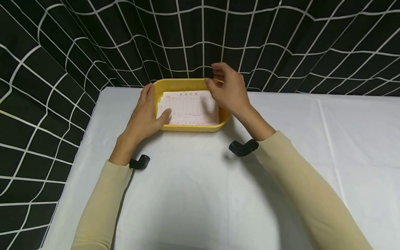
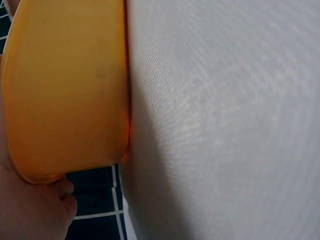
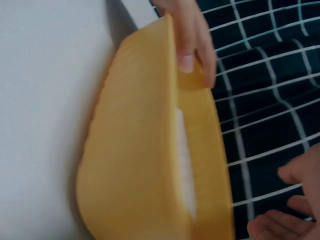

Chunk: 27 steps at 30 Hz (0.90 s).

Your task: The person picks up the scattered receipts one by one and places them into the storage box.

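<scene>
A yellow plastic basin (image 1: 193, 128) with rounded ends stands on the white-covered table, holding a stack of white paper forms (image 1: 190, 107) printed in red. My left hand (image 1: 142, 114) grips the basin's left end, its thumb over the near rim and its fingers along the outer side. In the left wrist view the basin's wall (image 2: 70, 90) hides part of that hand. Over the basin's right end my right hand (image 1: 229, 90) hovers with loosely bent fingers. The right wrist view shows this right hand (image 3: 300, 200) apart from the basin and holding nothing.
Black cloth (image 1: 256, 38) with a white grid hangs behind the table and along its left side, close to the basin's far rim. White cloth (image 1: 187, 194) covers the table. A dark wrist camera (image 1: 243, 148) juts from each sleeve.
</scene>
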### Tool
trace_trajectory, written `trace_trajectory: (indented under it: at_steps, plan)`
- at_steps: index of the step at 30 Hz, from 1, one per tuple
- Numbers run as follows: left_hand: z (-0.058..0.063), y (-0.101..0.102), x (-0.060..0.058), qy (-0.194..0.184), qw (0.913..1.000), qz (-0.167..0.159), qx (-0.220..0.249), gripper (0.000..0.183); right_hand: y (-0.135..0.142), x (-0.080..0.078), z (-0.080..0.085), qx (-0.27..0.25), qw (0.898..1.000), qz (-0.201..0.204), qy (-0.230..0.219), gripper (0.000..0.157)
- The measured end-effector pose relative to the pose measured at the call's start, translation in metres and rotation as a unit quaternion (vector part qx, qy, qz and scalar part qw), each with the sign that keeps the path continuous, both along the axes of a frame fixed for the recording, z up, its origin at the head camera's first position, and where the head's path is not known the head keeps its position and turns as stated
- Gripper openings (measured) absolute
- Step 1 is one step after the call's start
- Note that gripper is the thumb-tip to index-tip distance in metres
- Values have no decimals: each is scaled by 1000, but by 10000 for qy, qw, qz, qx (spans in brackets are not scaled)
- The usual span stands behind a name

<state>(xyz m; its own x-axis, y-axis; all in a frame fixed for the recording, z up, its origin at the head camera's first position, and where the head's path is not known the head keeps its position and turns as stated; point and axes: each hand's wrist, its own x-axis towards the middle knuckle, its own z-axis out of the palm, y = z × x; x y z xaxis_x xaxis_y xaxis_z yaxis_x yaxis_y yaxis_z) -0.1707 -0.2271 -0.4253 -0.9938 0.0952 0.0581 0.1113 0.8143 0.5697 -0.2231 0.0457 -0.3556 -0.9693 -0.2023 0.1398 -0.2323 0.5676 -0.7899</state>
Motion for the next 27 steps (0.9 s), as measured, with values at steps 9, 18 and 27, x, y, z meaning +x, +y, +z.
trace_trajectory:
  at_steps: [9,18,27]
  plan:
    - [-2,3,2,2,9999,-149,-31,97,47,28,11,-256,9978,31,613,43]
    - [2,3,2,57,9999,-97,-58,96,96,54,-15,-572,9939,-286,895,35]
    - [2,3,4,2,10000,-32,-79,96,157,72,-41,-86,9947,-401,943,38]
